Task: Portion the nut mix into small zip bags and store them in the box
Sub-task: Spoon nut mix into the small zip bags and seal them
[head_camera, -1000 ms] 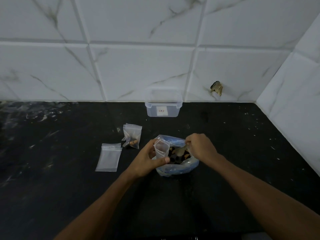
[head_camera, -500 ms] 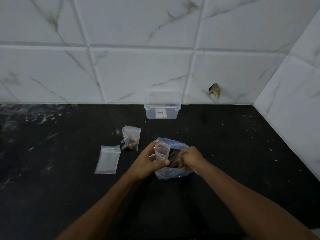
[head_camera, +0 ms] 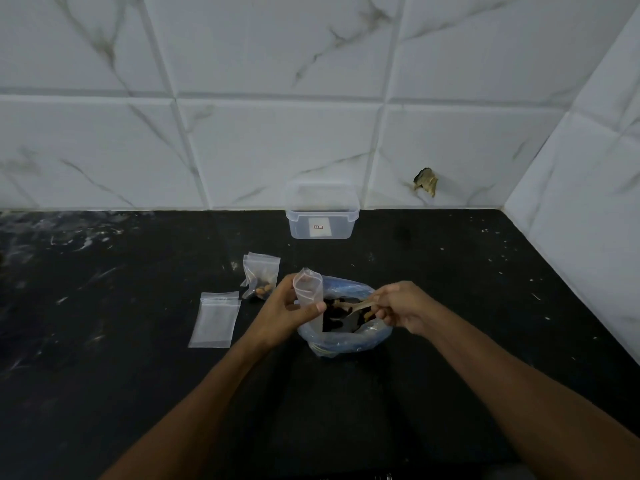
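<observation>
The left hand [head_camera: 284, 311] gripped a small, clear, open-mouthed zip bag [head_camera: 308, 292] upright. The right hand [head_camera: 398, 303] pinched a pale spoon [head_camera: 356, 306] over the crinkled bluish plastic bag [head_camera: 346, 341] of dark nuts [head_camera: 334, 315]. A clear, rounded-rectangular box [head_camera: 322, 220] stood far behind on the black counter [head_camera: 138, 375].

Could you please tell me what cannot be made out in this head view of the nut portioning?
- Label on the box: too small to read.
- Spoon handle: hidden inside the right hand.
- Contents of the small zip bag gripped by the left hand: unclear through the plastic.
- Nut mix in the large bag: too dark to identify pieces.
</observation>
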Available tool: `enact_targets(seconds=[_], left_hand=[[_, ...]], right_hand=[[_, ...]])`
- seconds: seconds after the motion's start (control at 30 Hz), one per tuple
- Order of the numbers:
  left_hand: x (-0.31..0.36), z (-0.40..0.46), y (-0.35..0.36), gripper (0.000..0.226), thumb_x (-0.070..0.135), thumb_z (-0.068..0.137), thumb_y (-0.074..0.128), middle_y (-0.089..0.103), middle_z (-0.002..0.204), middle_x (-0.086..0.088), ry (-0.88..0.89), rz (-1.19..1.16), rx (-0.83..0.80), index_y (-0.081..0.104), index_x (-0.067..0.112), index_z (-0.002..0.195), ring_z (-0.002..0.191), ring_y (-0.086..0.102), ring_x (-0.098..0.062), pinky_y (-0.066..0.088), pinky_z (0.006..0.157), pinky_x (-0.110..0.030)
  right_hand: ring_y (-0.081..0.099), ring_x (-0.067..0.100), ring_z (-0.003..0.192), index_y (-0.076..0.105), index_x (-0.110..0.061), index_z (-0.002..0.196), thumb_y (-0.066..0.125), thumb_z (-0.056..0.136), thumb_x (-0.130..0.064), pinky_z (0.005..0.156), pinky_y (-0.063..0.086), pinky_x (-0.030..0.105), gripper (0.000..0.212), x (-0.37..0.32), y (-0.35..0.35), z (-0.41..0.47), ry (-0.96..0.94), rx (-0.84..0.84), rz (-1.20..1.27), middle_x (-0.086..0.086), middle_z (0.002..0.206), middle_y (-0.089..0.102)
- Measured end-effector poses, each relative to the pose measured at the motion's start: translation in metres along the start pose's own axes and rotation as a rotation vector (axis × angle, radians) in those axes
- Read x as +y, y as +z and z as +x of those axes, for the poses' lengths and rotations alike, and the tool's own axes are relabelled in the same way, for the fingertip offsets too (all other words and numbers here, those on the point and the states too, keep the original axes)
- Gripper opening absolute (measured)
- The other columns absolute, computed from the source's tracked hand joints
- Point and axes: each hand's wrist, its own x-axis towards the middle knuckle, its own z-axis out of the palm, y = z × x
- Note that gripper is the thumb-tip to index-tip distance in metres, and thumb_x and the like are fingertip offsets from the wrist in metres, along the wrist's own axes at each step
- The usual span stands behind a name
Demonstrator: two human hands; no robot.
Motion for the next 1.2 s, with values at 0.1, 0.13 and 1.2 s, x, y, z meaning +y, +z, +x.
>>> enact_targets(seconds=[0.1,0.13,1.2], left_hand=[[0.007,0.001,0.0,0.048,0.016,0.085,0.073,0.061,0.119,0.009,0.039,0.042,0.021,0.048,0.036,0.12,0.104,0.062,0.001,0.053,0.081,-0.018],[0.009,0.001,0.0,0.049,0.017,0.084,0.074,0.06,0.119,0.011,0.054,0.073,0.03,0.048,0.037,0.12,0.105,0.062,0.002,0.054,0.083,-0.018],[-0.002,0.023,0.016,0.055,0.039,0.081,0.076,0.058,0.12,0.013,0.104,0.213,0.182,0.046,0.031,0.126,0.113,0.056,-0.005,0.05,0.092,-0.028]], right_hand=[[0.056,0.008,0.055,0.069,0.0,0.103,0.05,0.097,-0.001,0.049,0.046,0.019,0.02,-0.01,-0.013,-0.006,0.001,0.004,0.021,0.008,0.074,0.064],[0.055,0.009,0.057,0.069,-0.001,0.104,0.049,0.097,-0.001,0.049,0.046,0.019,0.021,-0.014,-0.017,-0.008,0.001,0.008,0.022,0.009,0.076,0.064],[0.062,0.006,0.054,0.069,-0.017,0.095,0.055,0.096,-0.012,0.056,0.055,0.021,0.015,-0.064,-0.014,-0.059,-0.801,0.459,-0.541,-0.006,0.067,0.063]])
